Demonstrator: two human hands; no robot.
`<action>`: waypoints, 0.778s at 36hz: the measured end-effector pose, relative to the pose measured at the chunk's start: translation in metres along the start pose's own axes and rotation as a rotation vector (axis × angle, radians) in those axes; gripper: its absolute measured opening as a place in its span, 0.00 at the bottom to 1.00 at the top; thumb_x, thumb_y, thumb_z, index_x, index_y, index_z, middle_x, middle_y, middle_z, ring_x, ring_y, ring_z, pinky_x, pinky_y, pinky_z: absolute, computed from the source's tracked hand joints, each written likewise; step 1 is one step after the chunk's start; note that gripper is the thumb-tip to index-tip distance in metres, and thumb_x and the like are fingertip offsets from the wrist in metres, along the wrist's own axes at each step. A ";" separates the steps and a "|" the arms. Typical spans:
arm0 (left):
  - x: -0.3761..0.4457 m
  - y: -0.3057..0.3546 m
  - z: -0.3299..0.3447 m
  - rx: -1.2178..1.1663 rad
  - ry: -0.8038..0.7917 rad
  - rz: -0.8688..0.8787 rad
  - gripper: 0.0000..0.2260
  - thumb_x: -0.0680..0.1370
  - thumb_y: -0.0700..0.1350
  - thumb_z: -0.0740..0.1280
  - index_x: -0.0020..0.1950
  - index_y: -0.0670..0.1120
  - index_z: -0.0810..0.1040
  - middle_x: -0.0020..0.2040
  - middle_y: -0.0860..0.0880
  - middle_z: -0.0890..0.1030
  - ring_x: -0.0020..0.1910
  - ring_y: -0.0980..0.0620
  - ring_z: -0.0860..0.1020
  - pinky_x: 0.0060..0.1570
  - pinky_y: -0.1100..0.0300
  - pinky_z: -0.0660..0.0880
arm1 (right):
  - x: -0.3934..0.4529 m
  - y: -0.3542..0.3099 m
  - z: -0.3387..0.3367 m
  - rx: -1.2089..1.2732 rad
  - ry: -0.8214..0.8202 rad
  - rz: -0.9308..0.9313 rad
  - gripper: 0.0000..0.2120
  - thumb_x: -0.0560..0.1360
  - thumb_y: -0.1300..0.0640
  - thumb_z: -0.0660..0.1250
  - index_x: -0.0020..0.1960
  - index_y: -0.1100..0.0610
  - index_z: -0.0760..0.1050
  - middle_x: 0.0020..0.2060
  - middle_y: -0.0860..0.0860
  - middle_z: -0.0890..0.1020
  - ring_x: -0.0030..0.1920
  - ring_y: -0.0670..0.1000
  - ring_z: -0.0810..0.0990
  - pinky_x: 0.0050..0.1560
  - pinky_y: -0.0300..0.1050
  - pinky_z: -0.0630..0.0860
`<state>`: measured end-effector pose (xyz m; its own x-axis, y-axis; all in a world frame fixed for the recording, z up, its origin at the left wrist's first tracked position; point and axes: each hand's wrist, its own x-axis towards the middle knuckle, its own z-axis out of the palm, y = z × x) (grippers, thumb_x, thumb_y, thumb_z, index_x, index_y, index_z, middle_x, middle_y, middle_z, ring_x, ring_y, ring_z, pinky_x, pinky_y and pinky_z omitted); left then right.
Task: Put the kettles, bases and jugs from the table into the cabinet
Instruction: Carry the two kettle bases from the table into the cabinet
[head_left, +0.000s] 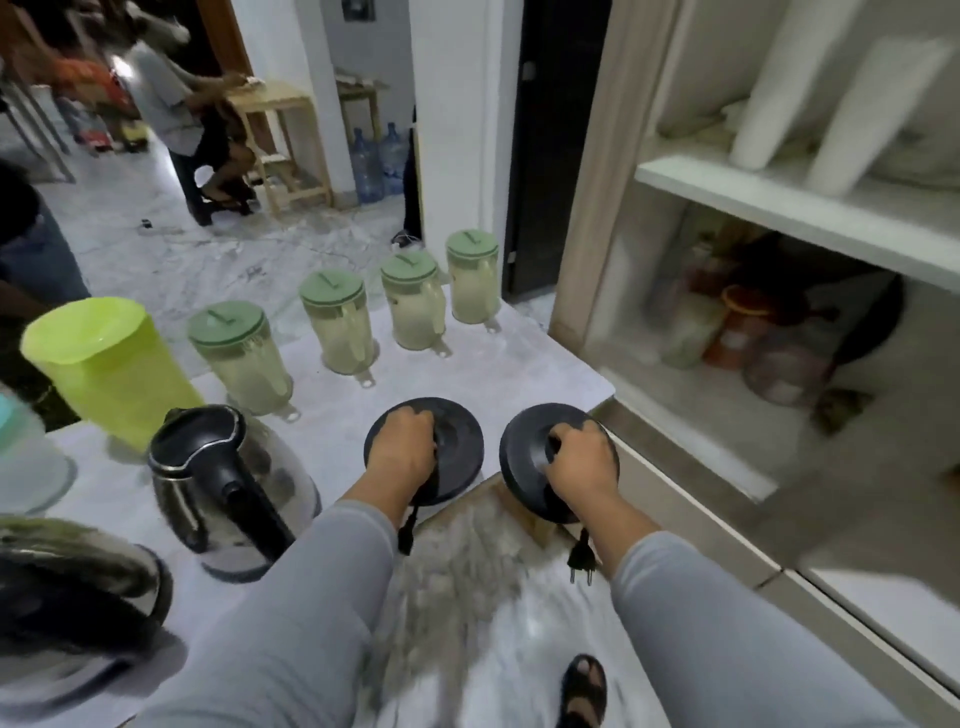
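The left hand (402, 447) and right hand (576, 457) are each gripping a black kettle base (457, 441), fingers (558, 434) curled over the centres; the cabinet shelf (779, 208) is waiting rightward, so dangling plugs (579, 558) are needing care.

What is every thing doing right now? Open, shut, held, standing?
Left hand: shut on the left base.
Right hand: shut on the right base, plug dangling.
Four green-lidded jugs: upright, lids on, on the table.
Yellow jug: upright, no lid.
Steel kettle: upright, lid closed.
Cabinet: open.
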<state>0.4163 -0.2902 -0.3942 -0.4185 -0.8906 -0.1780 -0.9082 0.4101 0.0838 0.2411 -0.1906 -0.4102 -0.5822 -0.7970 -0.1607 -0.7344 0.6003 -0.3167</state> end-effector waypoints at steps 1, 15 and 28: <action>-0.006 0.006 -0.002 0.013 -0.003 0.028 0.15 0.79 0.42 0.58 0.65 0.41 0.72 0.63 0.40 0.74 0.62 0.42 0.74 0.57 0.53 0.73 | -0.009 0.007 -0.003 0.008 0.019 0.017 0.20 0.76 0.61 0.59 0.68 0.53 0.72 0.66 0.57 0.67 0.64 0.59 0.71 0.60 0.48 0.72; -0.074 0.150 -0.052 0.128 0.187 0.432 0.14 0.79 0.41 0.57 0.63 0.41 0.74 0.61 0.40 0.77 0.60 0.42 0.76 0.58 0.53 0.74 | -0.128 0.129 -0.114 0.009 0.312 0.299 0.18 0.77 0.60 0.60 0.67 0.54 0.74 0.66 0.57 0.68 0.65 0.60 0.70 0.60 0.49 0.71; -0.185 0.360 -0.125 -0.049 0.361 0.784 0.16 0.79 0.40 0.58 0.66 0.40 0.72 0.63 0.38 0.73 0.62 0.40 0.74 0.59 0.50 0.75 | -0.293 0.273 -0.292 -0.072 0.656 0.582 0.19 0.76 0.58 0.63 0.66 0.55 0.74 0.66 0.58 0.69 0.66 0.60 0.69 0.61 0.53 0.72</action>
<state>0.1671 -0.0025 -0.2088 -0.8906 -0.3657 0.2704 -0.3530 0.9307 0.0960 0.1090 0.2261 -0.1772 -0.9378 -0.1778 0.2981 -0.2660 0.9199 -0.2882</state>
